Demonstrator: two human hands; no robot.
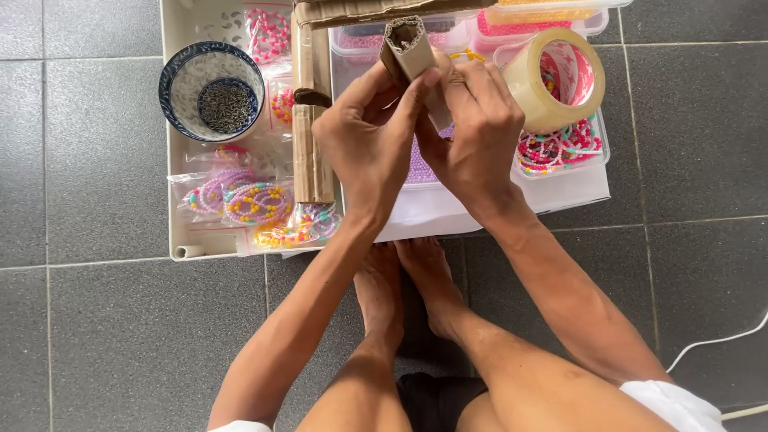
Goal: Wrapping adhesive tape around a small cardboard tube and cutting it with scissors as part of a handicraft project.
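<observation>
While both hands (424, 132) work, grey floor tiles (96, 336) spread around

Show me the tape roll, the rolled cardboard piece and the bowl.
tape roll (534, 88), head view, on its outer tan band
rolled cardboard piece (402, 50), head view, near its open end
bowl (182, 84), head view, on its inner wall

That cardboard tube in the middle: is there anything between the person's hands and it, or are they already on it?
Nothing visible stands between them. The left hand and the right hand both touch the folded cardboard tube, held up over the bead boxes. The roll of tape sits beside the right hand, not in the way.
</observation>
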